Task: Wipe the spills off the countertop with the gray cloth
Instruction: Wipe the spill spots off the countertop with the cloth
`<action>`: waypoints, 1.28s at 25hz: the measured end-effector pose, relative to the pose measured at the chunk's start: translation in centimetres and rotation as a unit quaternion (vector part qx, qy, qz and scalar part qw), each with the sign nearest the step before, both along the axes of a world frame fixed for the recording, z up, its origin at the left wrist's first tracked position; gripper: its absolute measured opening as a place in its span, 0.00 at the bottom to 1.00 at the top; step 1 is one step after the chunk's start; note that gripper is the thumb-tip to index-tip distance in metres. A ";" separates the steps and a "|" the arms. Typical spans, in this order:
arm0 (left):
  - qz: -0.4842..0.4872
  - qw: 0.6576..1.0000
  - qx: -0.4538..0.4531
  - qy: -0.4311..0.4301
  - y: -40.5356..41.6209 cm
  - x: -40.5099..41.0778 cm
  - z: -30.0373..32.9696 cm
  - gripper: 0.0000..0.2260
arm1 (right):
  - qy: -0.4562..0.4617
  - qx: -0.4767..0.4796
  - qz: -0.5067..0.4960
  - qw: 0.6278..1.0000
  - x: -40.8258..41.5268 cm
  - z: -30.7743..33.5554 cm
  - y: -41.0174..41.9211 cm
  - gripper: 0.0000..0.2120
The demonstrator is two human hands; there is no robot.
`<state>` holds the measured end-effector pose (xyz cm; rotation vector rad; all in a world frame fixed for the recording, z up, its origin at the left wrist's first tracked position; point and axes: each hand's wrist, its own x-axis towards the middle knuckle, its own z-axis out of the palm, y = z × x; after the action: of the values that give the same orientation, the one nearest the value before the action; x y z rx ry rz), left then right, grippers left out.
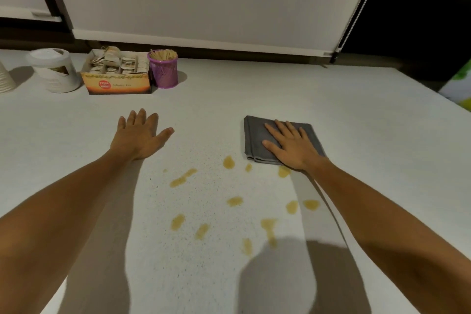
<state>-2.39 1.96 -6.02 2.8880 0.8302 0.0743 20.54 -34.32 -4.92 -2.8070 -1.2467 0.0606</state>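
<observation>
A folded gray cloth (256, 135) lies flat on the white speckled countertop (356, 115), right of centre. My right hand (290, 146) rests palm-down on top of it with fingers spread, pressing rather than gripping. My left hand (139, 135) lies flat on the bare counter to the left, fingers apart, holding nothing. Several yellow-brown spills (234, 201) dot the counter between my forearms, nearer to me than the cloth. One spill (283, 171) touches the cloth's near edge by my right wrist.
At the back left stand a white lidded jar (54, 71), an open box of tea bags (116, 72) and a purple mesh cup of wooden sticks (163, 69). A stack of paper cups (5, 79) shows at the far left. The counter's right edge runs diagonally near a green-and-white object (458, 84).
</observation>
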 end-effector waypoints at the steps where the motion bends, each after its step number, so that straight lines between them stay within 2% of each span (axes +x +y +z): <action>1: -0.003 1.000 0.000 0.000 -0.2 -0.3 0.1 0.41 | 0.002 -0.001 -0.007 1.000 -1.5 0.0 -1.5 0.36; 5: -0.007 1.000 -0.005 -0.006 -1.4 -1.6 0.5 0.37 | -0.003 0.001 -0.023 1.000 -7.6 0.1 -6.8 0.35; 11: -0.003 1.000 -0.013 -0.017 -3.0 -4.8 0.0 0.33 | -0.017 0.010 0.021 1.000 -17.1 0.4 -13.8 0.33; 14: -0.002 1.000 -0.011 -0.013 -3.8 -6.8 -0.2 0.32 | -0.029 0.010 0.066 0.997 -21.3 0.0 -17.0 0.31; 18: -0.015 0.999 -0.024 0.041 -3.7 -9.5 0.5 0.34 | -0.055 -0.001 0.168 0.984 -24.8 -0.1 -19.1 0.33; 22: 0.065 0.995 -0.017 0.069 -2.4 -12.7 1.0 0.42 | -0.092 -0.031 0.276 0.956 -26.9 0.1 -16.1 0.37; 25: 0.132 0.989 -0.011 0.062 -1.0 -14.0 1.2 0.45 | -0.119 -0.036 0.318 0.940 -28.5 -0.4 -12.3 0.36; 28: 0.153 0.986 -0.020 0.055 0.4 -13.9 1.0 0.45 | -0.079 -0.036 0.324 0.942 -29.4 -0.2 -7.8 0.37; 32: 0.159 0.986 -0.021 0.035 1.2 -13.2 0.2 0.40 | 0.008 0.012 0.316 0.949 -29.1 0.2 -0.9 0.34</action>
<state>-15.59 3.18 -5.78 2.7052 1.2820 -0.0130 -8.60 -35.17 -4.68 -2.2572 -2.0621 0.0976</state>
